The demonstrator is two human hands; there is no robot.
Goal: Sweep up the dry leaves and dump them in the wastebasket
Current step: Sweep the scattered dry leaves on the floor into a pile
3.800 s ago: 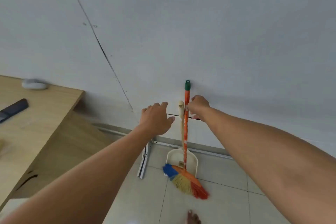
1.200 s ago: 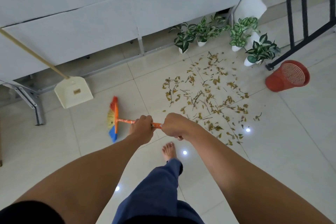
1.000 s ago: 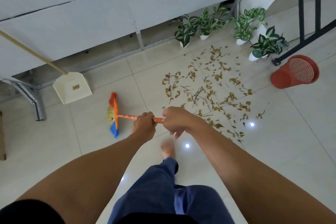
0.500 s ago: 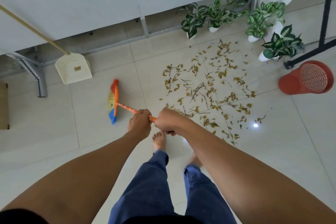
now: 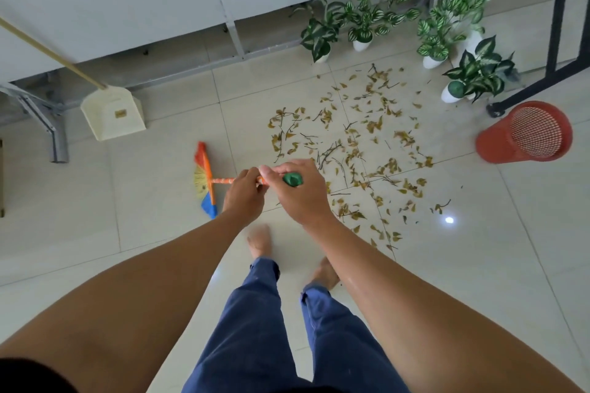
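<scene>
Soft, even daylight covers the floor (image 5: 479, 265) around me, bright but flat, with hardly any shadow under my legs. The darkest patch is the gap (image 5: 191, 51) beneath the wall panels. A small white glare spot (image 5: 449, 219) shines on the glossy tiles to my right. My left foot (image 5: 259, 239) is smeared with blur, while the dry leaves (image 5: 351, 143) and the broom (image 5: 204, 180) look sharp. The wide lens swells my forearms (image 5: 127, 297) at the bottom edge and bends the straight wall lines.

A home's tiled floor (image 5: 479, 265), with potted plants (image 5: 364, 22) by the wall.
</scene>
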